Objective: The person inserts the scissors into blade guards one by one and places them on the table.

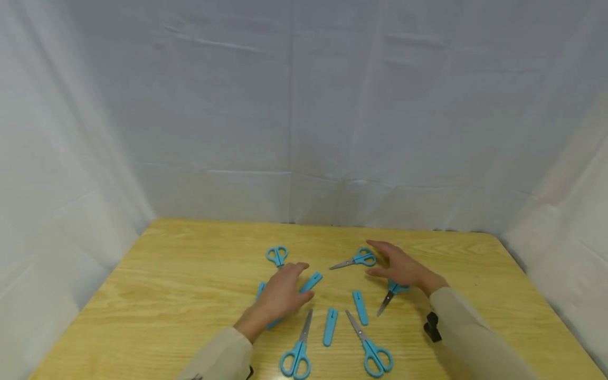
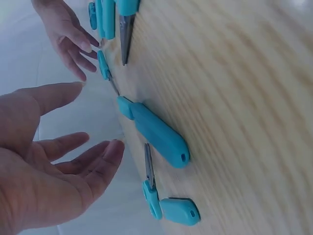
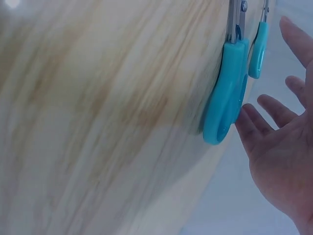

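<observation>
My left hand hovers over the left part of the group with its fingers spread and nothing held. Beneath and beside it lie blue blade covers, one by its fingers, and scissors whose blades it hides. My right hand, also with extended fingers and no object in it, is above the right side. Nearest to it are blue-handled scissors pointing left and another pair of scissors, its handles partly hidden by the hand. In the right wrist view, the hand appears beside scissor handles.
Closer to me lie two more scissors, one on the left and one on the right, blades pointing away. Between them are blade covers. The wooden table is enclosed by pale hanging sheets.
</observation>
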Demonstrator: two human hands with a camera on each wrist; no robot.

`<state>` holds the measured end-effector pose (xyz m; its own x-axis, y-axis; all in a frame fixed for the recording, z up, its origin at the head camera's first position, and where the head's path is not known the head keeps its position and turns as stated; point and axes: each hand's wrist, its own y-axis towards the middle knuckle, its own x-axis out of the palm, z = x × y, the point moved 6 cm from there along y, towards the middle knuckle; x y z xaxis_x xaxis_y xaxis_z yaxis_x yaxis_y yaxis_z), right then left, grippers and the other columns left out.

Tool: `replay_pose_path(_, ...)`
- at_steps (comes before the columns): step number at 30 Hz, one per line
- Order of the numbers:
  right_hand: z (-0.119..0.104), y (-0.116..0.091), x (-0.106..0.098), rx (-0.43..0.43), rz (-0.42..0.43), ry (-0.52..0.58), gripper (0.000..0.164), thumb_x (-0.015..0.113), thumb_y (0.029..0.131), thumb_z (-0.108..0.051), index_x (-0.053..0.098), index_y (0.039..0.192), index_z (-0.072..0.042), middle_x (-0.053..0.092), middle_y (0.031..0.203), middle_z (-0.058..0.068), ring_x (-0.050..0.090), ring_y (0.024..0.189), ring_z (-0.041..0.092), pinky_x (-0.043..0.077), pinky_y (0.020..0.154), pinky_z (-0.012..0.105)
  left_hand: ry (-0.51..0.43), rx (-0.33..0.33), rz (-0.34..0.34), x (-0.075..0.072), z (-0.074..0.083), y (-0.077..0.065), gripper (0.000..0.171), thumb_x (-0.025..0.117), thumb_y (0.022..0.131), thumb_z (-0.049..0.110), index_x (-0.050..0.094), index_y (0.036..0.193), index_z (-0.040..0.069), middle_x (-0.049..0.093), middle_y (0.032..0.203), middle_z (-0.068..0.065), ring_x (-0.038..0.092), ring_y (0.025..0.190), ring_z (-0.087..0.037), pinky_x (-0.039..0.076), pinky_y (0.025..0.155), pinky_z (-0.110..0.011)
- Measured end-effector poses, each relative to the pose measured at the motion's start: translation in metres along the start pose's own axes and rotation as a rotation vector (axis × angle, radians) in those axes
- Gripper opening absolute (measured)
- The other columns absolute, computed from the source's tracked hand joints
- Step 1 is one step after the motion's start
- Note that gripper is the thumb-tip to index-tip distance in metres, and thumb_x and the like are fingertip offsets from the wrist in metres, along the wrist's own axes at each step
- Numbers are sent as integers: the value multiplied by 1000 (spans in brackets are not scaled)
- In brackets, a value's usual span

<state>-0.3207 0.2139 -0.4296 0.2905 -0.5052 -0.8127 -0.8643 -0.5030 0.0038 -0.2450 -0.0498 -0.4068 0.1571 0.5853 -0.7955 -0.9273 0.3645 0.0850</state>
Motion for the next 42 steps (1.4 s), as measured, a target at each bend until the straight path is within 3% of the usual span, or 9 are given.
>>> replay_pose_path(5, 0, 4, 2, 20, -8, 4, 80, 69, 87, -38, 28, 149, -6, 27, 151, 18, 24, 137, 41, 24, 106, 58, 55, -42, -6, 2, 0, 3, 52, 70, 85, 20, 52, 128, -4, 55, 115, -18, 55, 100, -30, 47, 84, -45)
replay_pose_path(11, 1, 11, 5, 10, -29, -34, 78, 70, 87, -34, 31, 148, -3, 32, 148, 20, 27, 134, 43, 27, 104, 58, 140, -44, -39, 3, 0, 9, 50, 73, 83, 18, 55, 121, -8, 55, 105, -16, 54, 90, -26, 48, 80, -41)
replay_pose_path(16, -5, 16, 7, 6, -45, -71, 76, 71, 87, -32, 34, 146, -3, 34, 146, 21, 26, 133, 45, 27, 102, 61, 207, -39, -73, 5, 5, 13, 35, 72, 80, 15, 61, 106, -6, 51, 87, -8, 48, 75, -20, 46, 67, -37)
replay_pose_path(25, -7, 25, 10, 19, -79, -129, 73, 69, 87, -34, 36, 146, -7, 32, 146, 21, 27, 131, 44, 29, 101, 61, 217, -74, -100, 10, 1, 19, 15, 71, 75, 8, 59, 82, 3, 49, 82, -7, 45, 69, -20, 44, 61, -36)
replay_pose_path(30, -11, 25, 8, 7, -127, -119, 68, 68, 89, -31, 37, 146, -7, 32, 145, 21, 25, 131, 47, 29, 100, 62, 181, -106, -132, 12, 0, 24, 18, 70, 74, 3, 52, 71, 5, 47, 76, -6, 43, 67, -20, 41, 56, -33)
replay_pose_path(36, -12, 25, 5, 20, -208, -138, 68, 66, 91, -28, 34, 147, -7, 29, 147, 22, 24, 132, 48, 29, 100, 63, 180, -124, -147, 14, -2, 28, 21, 73, 77, 5, 52, 72, 6, 49, 72, -4, 46, 66, -19, 44, 62, -36)
replay_pose_path(42, -12, 29, 1, 39, -237, -154, 67, 68, 89, -28, 39, 144, -5, 31, 143, 22, 27, 129, 48, 31, 98, 62, 205, -117, -145, 15, 0, 31, 20, 70, 76, 1, 51, 73, 7, 49, 66, -3, 47, 57, -17, 44, 56, -33)
